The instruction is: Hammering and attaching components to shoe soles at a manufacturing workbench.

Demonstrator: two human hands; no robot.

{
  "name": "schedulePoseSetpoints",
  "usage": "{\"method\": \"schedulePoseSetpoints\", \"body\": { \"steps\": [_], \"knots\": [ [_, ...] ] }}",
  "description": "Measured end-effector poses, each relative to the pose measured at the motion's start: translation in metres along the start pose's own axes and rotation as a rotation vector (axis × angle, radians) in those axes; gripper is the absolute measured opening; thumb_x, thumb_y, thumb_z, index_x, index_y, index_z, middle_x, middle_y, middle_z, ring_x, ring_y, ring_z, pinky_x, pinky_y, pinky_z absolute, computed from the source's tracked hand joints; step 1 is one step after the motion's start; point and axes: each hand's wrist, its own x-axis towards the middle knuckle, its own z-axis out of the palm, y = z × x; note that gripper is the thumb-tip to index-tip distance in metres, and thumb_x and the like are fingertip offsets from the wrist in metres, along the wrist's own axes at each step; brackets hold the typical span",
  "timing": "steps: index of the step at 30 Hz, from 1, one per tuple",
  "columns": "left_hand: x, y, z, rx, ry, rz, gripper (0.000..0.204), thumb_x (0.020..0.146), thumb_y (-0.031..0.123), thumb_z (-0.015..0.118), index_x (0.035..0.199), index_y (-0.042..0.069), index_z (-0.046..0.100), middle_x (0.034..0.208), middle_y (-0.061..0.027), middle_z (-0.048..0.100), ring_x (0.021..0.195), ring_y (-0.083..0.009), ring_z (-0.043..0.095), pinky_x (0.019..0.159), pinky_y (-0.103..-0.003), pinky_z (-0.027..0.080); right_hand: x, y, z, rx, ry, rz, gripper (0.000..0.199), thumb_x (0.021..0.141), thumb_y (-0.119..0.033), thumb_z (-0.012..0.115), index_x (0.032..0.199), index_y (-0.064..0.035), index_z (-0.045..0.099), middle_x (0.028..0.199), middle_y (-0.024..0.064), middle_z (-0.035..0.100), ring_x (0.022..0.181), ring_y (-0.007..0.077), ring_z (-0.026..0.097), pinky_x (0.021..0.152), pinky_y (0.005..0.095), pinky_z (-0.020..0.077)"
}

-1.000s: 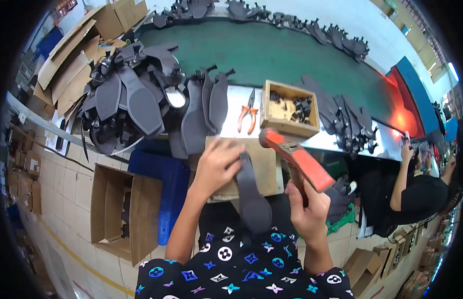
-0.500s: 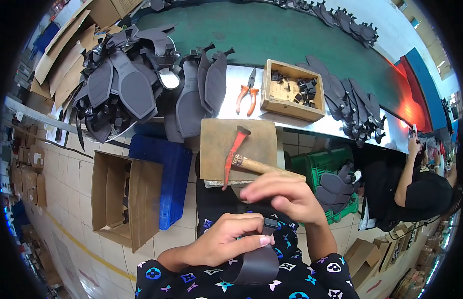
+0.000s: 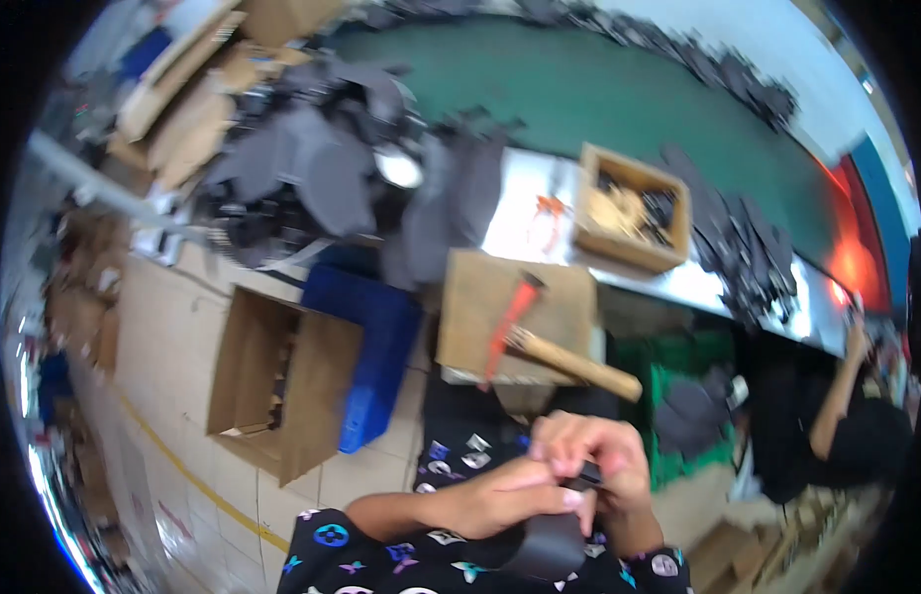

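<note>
Low over my lap, my left hand is closed round a dark grey shoe sole, whose curved body hangs below the fingers. A small black block, seemingly its heel, sits at the upper end. My right hand is bent round that block with its fingers closed on it. Blur hides the exact finger contact. Just beyond the hands, a hammer with a red head and wooden handle lies on a brown pad, touched by neither hand.
Behind the pad, orange-handled pliers and a wooden box of small black parts rest on a metal ledge. Heaped soles lie left, more right. A carton, blue bin and green crate flank me. Another person sits right.
My right hand has come down from above the lap and closed on the black block. The view has swung, shifting the whole scene rightward and blurring it. My left hand keeps the sole.
</note>
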Motion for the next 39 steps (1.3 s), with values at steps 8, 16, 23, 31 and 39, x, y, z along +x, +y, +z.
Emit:
{"method": "schedulePoseSetpoints", "body": {
  "steps": [8,16,23,31,39],
  "knots": [
    [0.032,-0.01,0.002,0.084,0.024,0.122,0.033,0.102,0.025,0.046,0.102,-0.004,0.061,0.099,-0.0088,0.061,0.102,-0.0159,0.056,0.094,-0.031,0.042,-0.016,0.004,-0.027,-0.067,0.077,-0.095,0.055,0.093,-0.058,0.057,0.086,-0.0035,0.058,0.086,0.0089,0.059,0.089,0.0257,0.056,0.086,0.0406,0.0458],
    [0.074,-0.031,-0.021,-0.23,0.223,0.029,0.05,0.104,0.036,0.048,0.144,0.011,0.035,0.122,-0.0093,0.053,0.107,-0.0171,0.055,0.088,-0.033,0.046,-0.001,-0.032,-0.059,-0.377,0.163,-0.178,0.053,0.098,-0.051,0.054,0.088,0.0008,0.06,0.092,0.0137,0.061,0.096,0.0263,0.057,0.089,0.0398,0.0452],
    [0.017,0.028,-0.022,0.95,0.559,0.201,0.046,0.093,0.021,0.069,0.131,0.0,0.056,0.116,-0.0121,0.064,0.112,-0.0177,0.059,0.094,-0.033,0.048,-0.001,-0.068,-0.116,-0.639,0.511,-0.368,0.042,0.102,-0.039,0.055,0.11,0.0013,0.062,0.114,0.0111,0.063,0.103,0.0177,0.059,0.091,0.0305,0.0451],
    [0.013,0.223,-0.185,2.106,1.8,-0.19,0.061,0.08,0.009,0.074,0.137,0.007,0.052,0.127,-0.0221,0.055,0.112,-0.0394,0.055,0.087,-0.05,0.048,-0.061,-0.094,-0.216,-0.582,1.109,-0.455,0.027,0.104,-0.023,0.051,0.111,-0.0003,0.063,0.102,0.0062,0.069,0.082,0.0107,0.062,0.076,0.0254,0.0484],
    [0.008,0.212,-0.244,2.373,1.63,-0.28,0.054,0.083,0.012,0.068,0.136,0.013,0.054,0.15,-0.0128,0.04,0.137,-0.0359,0.037,0.104,-0.057,0.034,-0.032,-0.127,-0.267,-1.572,1.191,-0.462,0.031,0.09,-0.026,0.068,0.107,0.0001,0.064,0.101,0.0145,0.065,0.093,0.0296,0.067,0.07,0.0381,0.0555]
  ]
}}
